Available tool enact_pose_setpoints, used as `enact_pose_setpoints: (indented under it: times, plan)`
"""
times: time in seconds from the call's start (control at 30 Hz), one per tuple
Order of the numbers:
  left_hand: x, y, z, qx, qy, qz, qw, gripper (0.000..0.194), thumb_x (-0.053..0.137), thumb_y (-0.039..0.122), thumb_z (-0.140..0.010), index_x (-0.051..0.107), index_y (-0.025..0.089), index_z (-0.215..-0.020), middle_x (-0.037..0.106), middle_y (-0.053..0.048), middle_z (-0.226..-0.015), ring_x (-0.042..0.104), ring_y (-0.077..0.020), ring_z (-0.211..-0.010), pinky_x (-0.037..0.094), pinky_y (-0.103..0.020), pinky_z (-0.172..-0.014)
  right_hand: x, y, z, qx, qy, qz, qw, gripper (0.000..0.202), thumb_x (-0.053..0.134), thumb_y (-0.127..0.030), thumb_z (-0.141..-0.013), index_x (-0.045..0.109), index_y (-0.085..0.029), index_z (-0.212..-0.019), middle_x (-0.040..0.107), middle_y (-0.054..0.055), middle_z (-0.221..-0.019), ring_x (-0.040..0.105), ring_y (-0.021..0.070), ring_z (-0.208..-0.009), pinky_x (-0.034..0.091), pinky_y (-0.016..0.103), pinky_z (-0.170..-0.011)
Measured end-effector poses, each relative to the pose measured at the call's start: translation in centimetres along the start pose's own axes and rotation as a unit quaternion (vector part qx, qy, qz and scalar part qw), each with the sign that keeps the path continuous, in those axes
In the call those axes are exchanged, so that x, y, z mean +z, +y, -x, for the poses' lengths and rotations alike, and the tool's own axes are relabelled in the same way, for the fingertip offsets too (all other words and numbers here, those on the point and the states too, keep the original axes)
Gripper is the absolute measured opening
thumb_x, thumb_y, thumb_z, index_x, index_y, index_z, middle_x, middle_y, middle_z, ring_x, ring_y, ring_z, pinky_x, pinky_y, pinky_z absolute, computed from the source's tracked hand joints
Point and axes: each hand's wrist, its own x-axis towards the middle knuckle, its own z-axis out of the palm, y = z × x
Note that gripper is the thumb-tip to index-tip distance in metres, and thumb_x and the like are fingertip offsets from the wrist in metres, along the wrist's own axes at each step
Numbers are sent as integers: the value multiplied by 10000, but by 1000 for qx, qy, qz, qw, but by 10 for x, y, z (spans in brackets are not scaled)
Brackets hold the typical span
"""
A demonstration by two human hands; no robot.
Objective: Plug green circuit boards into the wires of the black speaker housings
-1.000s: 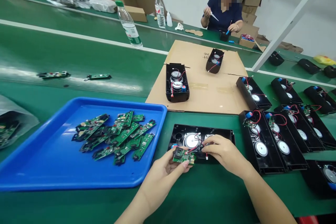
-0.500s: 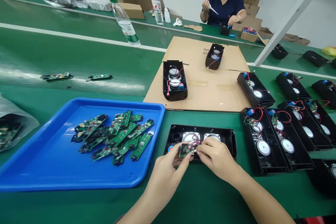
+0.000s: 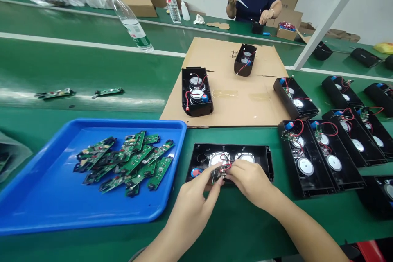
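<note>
Over the front edge of a black speaker housing (image 3: 258, 159), my left hand (image 3: 196, 196) pinches a small circuit board (image 3: 216, 174) between thumb and fingers. My right hand (image 3: 253, 182) is closed at the board's right side, its fingertips on something too small to make out, near red wires (image 3: 226, 166). Two round speakers and a blue capacitor-like part (image 3: 195, 172) sit inside the housing. To the left, a blue tray (image 3: 92, 213) holds a pile of green circuit boards (image 3: 138, 159).
Two housings (image 3: 197, 96) stand on a cardboard sheet (image 3: 233, 110); several more (image 3: 305, 163) fill the right side. Two boards (image 3: 109, 91) lie beyond the tray. Bottles (image 3: 132, 24) stand farther back. Across the bench a person (image 3: 256, 0) handles a black part.
The view has shifted slightly, moving the scene left. The board between my hands has tilted and now shows its edge more. Both hands remain closed at it.
</note>
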Motion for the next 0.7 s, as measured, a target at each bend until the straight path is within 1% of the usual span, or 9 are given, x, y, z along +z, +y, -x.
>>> enact_pose_setpoints:
  times: [0.07,0.13,0.17,0.27,0.33,0.43,0.57,0.7]
  plan:
    - [-1,-1,0,16,-14,3,1000,288,468,275,-839,641,214,-1061,751,-37,-912,712,-212,-780,564,-276,-700,-4,2,-1,48,0,-69,996,123,460,-194,-933,581,-172,-928,635,37,-772,585,150,-673,447,244,-585]
    - [-2,-4,-1,36,-22,-6,999,291,467,271,-847,643,212,-1071,748,-43,-939,707,-216,-821,556,-284,-749,-9,3,-2,76,0,-121,990,129,515,-193,-910,584,-178,-1018,655,32,-802,601,150,-687,467,244,-613]
    - [-3,-5,-1,49,-26,-12,998,291,466,267,-850,646,212,-1072,745,-47,-956,704,-218,-841,551,-291,-775,-10,3,-3,78,-5,-141,987,139,537,-183,-898,596,-183,-1024,660,28,-808,605,149,-698,470,243,-629]
    - [-5,-8,0,79,-40,-18,996,291,462,248,-858,651,208,-1076,742,-54,-975,701,-213,-844,542,-298,-806,-14,2,-5,64,-23,-174,982,98,584,-150,-866,651,-179,-931,658,18,-768,593,147,-689,456,238,-634]
    - [-5,-9,1,82,-42,-6,996,292,465,240,-860,645,202,-1086,749,-46,-906,706,-201,-793,552,-285,-779,-15,2,-6,67,-28,-180,981,99,596,-144,-856,664,-171,-923,654,17,-752,583,147,-676,449,239,-631]
    - [-5,-10,2,65,-48,20,997,290,464,238,-862,633,196,-1094,746,-34,-832,709,-193,-767,561,-276,-758,-16,2,-8,73,-32,-178,981,99,594,-154,-859,668,-172,-922,652,17,-752,577,146,-674,444,240,-633]
    - [-4,-13,2,50,-54,37,997,299,459,246,-861,624,183,-1102,744,-48,-880,709,-195,-795,564,-269,-746,-15,-1,-11,77,-46,-165,982,76,600,-144,-853,672,-167,-852,640,15,-724,566,143,-665,431,236,-625]
    - [-3,-13,5,36,-41,33,998,293,470,248,-841,631,188,-1078,746,-35,-810,709,-199,-784,565,-260,-700,-22,-2,-16,93,-84,-148,981,77,616,-117,-834,669,-164,-862,638,20,-756,569,148,-698,432,241,-637]
